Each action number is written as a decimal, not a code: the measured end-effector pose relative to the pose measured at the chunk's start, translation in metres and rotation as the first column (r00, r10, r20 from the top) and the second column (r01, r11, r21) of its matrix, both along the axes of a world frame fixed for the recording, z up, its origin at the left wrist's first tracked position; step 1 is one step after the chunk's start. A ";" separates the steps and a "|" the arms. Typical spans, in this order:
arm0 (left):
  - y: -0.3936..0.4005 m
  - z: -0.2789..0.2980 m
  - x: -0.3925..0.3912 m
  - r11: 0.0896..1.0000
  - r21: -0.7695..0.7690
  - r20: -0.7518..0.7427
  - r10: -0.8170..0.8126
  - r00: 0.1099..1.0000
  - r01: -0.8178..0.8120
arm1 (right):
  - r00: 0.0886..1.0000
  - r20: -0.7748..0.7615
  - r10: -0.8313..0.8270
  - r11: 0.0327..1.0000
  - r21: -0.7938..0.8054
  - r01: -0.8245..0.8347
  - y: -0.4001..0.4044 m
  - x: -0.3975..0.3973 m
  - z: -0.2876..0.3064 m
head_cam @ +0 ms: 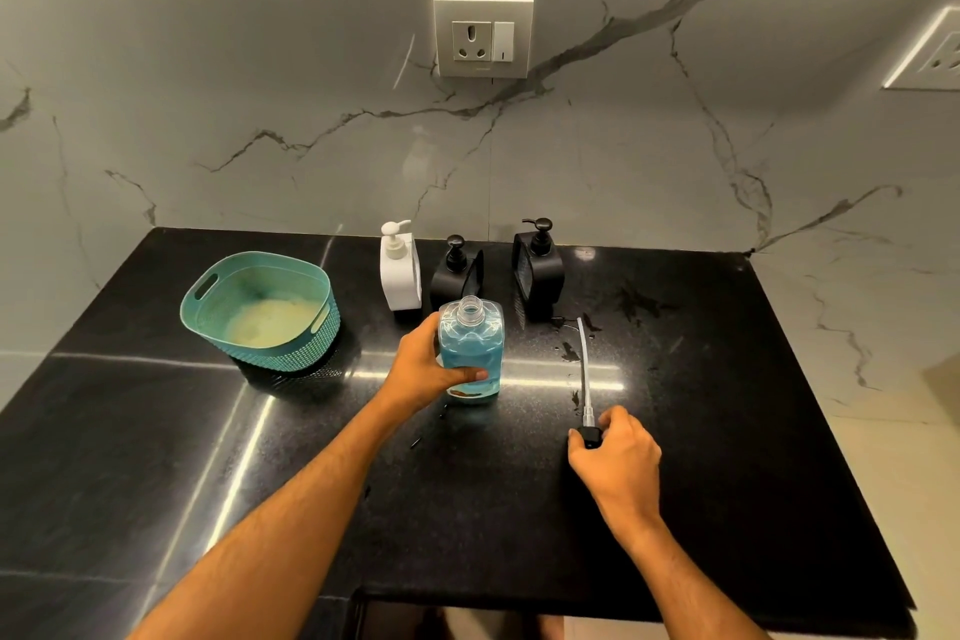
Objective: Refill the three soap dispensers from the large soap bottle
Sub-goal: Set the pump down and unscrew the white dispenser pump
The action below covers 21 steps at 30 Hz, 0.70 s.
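A clear large soap bottle [471,351] with blue liquid stands upright on the black counter [727,431], its neck uncapped. My left hand [428,369] grips it around the lower body. To its right lies the bottle's pump [587,379], its long white tube pointing away from me. My right hand [618,452] holds the black pump head at the tube's near end. Behind the bottle stand three dispensers with pumps on: a white dispenser [400,273], a black dispenser [457,273] and another black dispenser [540,270].
A teal plastic basket [260,309] with pale foamy liquid inside sits at the left of the counter. Wet drips and smears [639,301] mark the counter near the tube. A wall socket [483,36] is on the marble wall behind.
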<state>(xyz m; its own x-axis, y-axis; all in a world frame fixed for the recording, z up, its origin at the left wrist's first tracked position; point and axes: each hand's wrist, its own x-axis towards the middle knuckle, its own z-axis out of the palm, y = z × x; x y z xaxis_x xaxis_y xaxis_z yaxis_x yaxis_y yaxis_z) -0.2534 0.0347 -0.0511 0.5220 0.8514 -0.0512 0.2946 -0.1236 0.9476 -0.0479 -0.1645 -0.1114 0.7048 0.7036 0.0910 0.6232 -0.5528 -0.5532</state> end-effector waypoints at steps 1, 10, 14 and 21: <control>0.000 0.000 0.000 1.000 -0.002 0.000 0.000 1.000 0.000 | 1.000 -0.002 0.000 1.000 -0.003 0.000 0.000 0.000 0.000; 0.000 0.001 -0.001 1.000 -0.002 0.007 -0.002 1.000 0.002 | 1.000 0.000 0.006 0.999 -0.051 -0.006 0.001 0.000 0.000; -0.001 0.001 0.001 1.000 0.018 0.012 -0.003 1.000 0.003 | 1.000 0.006 0.006 0.998 -0.066 -0.006 0.001 0.000 0.001; -0.002 0.003 0.009 0.999 0.031 0.018 -0.018 1.000 0.018 | 1.000 -0.007 -0.003 0.998 -0.066 0.002 0.001 0.001 0.004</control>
